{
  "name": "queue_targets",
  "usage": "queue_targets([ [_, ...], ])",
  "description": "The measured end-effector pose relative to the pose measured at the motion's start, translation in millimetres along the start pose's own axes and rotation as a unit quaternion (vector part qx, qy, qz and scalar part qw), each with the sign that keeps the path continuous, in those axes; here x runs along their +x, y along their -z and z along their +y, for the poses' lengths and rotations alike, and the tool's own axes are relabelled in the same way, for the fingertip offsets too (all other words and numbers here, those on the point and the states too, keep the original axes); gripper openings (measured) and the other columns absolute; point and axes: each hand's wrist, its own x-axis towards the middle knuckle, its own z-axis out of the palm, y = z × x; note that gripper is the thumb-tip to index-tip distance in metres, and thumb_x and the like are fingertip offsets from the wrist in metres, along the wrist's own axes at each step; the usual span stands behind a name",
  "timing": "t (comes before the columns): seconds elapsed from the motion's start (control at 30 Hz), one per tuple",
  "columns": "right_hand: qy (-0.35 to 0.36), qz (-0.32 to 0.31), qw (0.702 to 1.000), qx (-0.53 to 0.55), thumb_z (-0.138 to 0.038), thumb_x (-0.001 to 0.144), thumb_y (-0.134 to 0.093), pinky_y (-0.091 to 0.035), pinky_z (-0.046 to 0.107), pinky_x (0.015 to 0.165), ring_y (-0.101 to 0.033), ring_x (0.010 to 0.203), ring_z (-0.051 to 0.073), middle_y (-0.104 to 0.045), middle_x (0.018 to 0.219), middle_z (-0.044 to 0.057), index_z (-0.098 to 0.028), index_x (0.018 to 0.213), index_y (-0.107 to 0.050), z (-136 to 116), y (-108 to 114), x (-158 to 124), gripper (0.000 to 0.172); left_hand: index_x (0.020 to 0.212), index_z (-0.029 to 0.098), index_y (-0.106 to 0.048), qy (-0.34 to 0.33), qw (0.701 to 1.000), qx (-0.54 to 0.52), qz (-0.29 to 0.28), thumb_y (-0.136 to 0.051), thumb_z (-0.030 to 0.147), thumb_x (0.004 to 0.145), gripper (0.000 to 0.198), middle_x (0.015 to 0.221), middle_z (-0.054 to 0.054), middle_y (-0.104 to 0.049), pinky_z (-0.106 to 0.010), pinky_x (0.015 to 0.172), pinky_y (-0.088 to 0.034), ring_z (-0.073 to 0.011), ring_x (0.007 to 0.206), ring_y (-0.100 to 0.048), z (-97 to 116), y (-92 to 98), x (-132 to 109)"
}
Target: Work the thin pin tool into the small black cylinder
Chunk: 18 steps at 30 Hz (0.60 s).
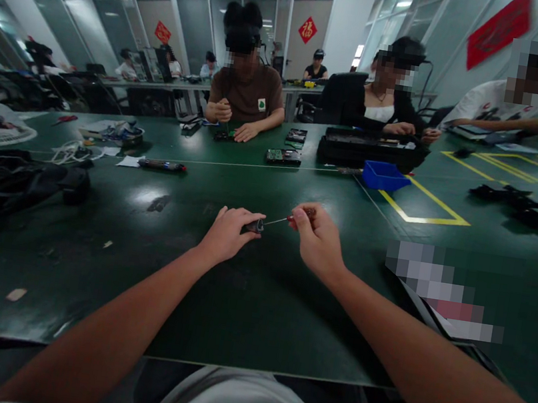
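Observation:
Over the green table, my left hand [230, 233] is closed around a small dark part [256, 226] with a rounded end facing right; most of it is hidden by the fingers, so its kind does not show. My right hand [316, 239] grips a screwdriver [308, 214] by its reddish-brown handle. The thin metal shaft [276, 221] points left, and its tip meets or nearly meets the end of the dark part. Both hands are in front of me, a short gap apart.
On the green table [210, 327], black plastic parts [18, 191] lie left and a pen-like tool [162, 165] ahead. A blue bin [384, 176] stands beside a long black unit [370, 151]. A binder-like item [437, 294] lies right. Co-workers sit opposite, one [247, 94] handling circuit boards.

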Motion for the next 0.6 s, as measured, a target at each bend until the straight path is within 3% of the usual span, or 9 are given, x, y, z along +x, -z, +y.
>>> queue_targets([
  [0.27,-0.024,0.027,0.996,-0.077,-0.041,0.099,-0.048,-0.045,0.035,0.066,-0.064,0.073,0.020,-0.068,0.080,0.004,-0.022,0.091,-0.060,-0.6,4.7,3.5,0.023,0.129,0.025,-0.063,0.014,0.997,-0.074,0.008,-0.069,0.028,0.088,0.041,0.115,-0.006,-0.067,-0.040,0.099,-0.047,-0.0218,0.105,-0.061,-3.2,-2.3,1.6],
  [0.5,-0.019,0.039,0.997,-0.059,-0.045,0.098,-0.049,-0.048,0.036,0.068,-0.065,0.075,0.021,-0.069,0.082,0.004,-0.023,0.093,-0.060,3.2,5.1,3.7,0.025,0.122,0.020,-0.061,0.083,0.962,-0.251,0.059,-0.066,0.022,0.087,0.036,0.122,-0.007,-0.066,-0.036,0.103,-0.048,-0.0201,0.110,-0.063,-7.7,-1.2,6.3],
  [0.6,-0.018,0.040,0.997,-0.056,-0.045,0.099,-0.048,-0.049,0.036,0.069,-0.065,0.076,0.021,-0.069,0.083,0.004,-0.023,0.093,-0.061,3.1,5.3,3.7,0.025,0.129,0.019,-0.055,0.103,0.958,-0.264,0.053,-0.060,0.026,0.092,0.038,0.120,-0.008,-0.066,-0.037,0.102,-0.047,-0.0199,0.110,-0.062,-9.1,3.3,8.3],
])
